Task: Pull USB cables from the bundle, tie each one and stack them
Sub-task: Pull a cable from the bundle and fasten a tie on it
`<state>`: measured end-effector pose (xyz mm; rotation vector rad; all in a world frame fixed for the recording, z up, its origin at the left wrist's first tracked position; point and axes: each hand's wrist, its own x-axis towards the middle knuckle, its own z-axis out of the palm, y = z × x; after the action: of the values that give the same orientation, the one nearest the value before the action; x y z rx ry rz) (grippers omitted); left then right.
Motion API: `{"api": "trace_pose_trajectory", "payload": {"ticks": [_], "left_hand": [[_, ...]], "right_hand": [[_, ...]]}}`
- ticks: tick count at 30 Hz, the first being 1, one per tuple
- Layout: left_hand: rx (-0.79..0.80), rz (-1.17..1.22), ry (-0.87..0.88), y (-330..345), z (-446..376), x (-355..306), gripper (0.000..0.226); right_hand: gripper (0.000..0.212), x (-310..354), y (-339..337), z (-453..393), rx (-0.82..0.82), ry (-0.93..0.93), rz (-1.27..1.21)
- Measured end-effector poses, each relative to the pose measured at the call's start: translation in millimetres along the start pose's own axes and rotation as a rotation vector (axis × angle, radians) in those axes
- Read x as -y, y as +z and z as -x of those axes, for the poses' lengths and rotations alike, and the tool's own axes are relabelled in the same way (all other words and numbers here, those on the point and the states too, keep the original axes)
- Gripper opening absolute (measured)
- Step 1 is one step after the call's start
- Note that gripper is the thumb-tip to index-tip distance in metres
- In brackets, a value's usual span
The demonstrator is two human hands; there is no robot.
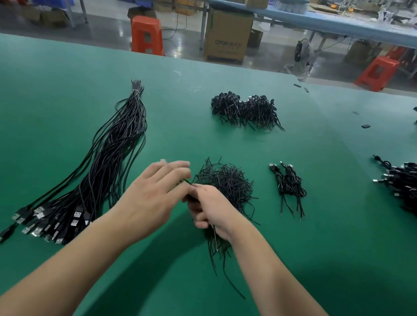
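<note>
Right hand: the right hand (209,210) curled round a coiled black USB cable (215,240), loose ends trailing toward the person.
Left hand: the left hand (154,190) had fingers extended and blurred; a pinch on the thin black twist tie (186,181) could not be told.
Bundle: the long bundle of black USB cables (104,166) lay left on the green table mat (53,86).
Stack: a small stack of tied black cables (289,185) lay to the right.

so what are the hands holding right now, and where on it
The right hand grips a coiled black cable around its middle; the left hand pinches a thin black tie at its end.
</note>
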<state>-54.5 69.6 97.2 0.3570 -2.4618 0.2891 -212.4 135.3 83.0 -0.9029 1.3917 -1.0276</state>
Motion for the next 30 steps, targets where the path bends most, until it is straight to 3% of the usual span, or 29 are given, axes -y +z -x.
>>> {"api": "trace_pose_trajectory", "payload": {"ticks": [2,5,13,19,23,26,30], "left_hand": [[0.002,0.075,-0.029,-1.9,-3.0,3.3,0.025],[-0.011,0.301,-0.223,-6.6,-6.0,1.9,0.009],[0.054,0.774,-0.856,-13.0,-17.5,-7.0,0.014],[0.121,0.874,-1.035,-13.7,-15.8,-1.1,0.014],[0.263,0.95,-1.111,-15.3,-13.7,6.9,0.014],[0.307,0.869,-1.101,-16.5,-13.7,8.3,0.009],[0.246,0.578,-1.056,-17.1,-15.8,3.8,0.014]], "right_hand": [[0.025,2.4,-1.8,1.7,0.093,0.013,-0.02],[0.022,2.6,-0.9,1.2,0.167,0.009,-0.08],[0.029,-4.6,12.9,3.9,0.127,-0.094,-0.281],[0.035,-4.9,19.2,8.4,-0.035,-0.246,0.238],[0.028,-5.1,19.6,12.4,-0.102,-0.37,0.68],[0.022,-5.6,20.1,15.4,-0.12,-0.39,0.882],[0.024,-2.8,18.3,14.5,-0.18,-0.406,1.026]]}}
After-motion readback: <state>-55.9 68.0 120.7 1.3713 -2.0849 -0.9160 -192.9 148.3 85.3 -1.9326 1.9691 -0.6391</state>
